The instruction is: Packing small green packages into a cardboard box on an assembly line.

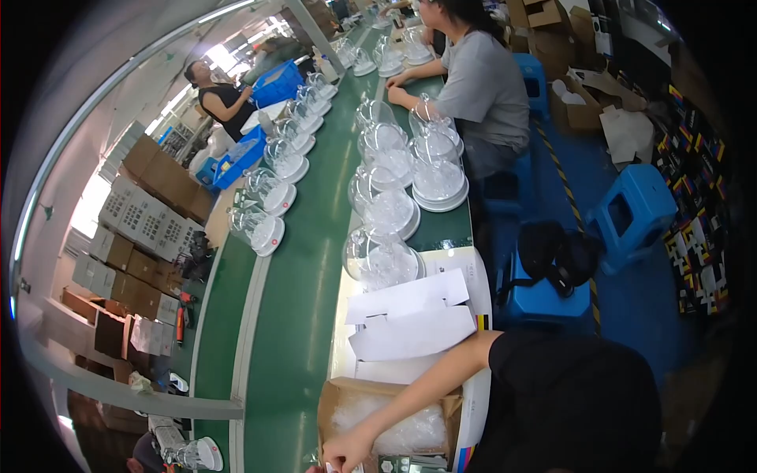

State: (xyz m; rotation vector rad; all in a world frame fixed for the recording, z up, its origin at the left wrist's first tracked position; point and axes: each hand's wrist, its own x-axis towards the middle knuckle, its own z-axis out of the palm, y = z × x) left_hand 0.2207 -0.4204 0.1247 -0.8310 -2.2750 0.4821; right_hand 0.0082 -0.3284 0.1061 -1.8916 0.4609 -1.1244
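Note:
My right hand (349, 449) reaches down over the near corner of an open brown cardboard box (335, 388). Its fingers are closed together at the lower edge of the picture, and whatever they hold is hidden. A sliver of skin, perhaps my left hand (315, 469), shows beside it; the rest is out of the picture. Crumpled clear plastic (394, 426) fills the box. Green-and-white printed pieces (414, 463) lie at its near side. Just beyond my forearm rests a folded white cardboard piece (410, 319) with slots.
Clear domes on white round bases (382, 256) crowd the bench, with another row (264, 232) across the green belt (296, 315). A co-worker in grey (489, 87) sits farther along; another person (225, 102) stands opposite. Blue stools (635, 209), one bearing a black bag (552, 256), stand right.

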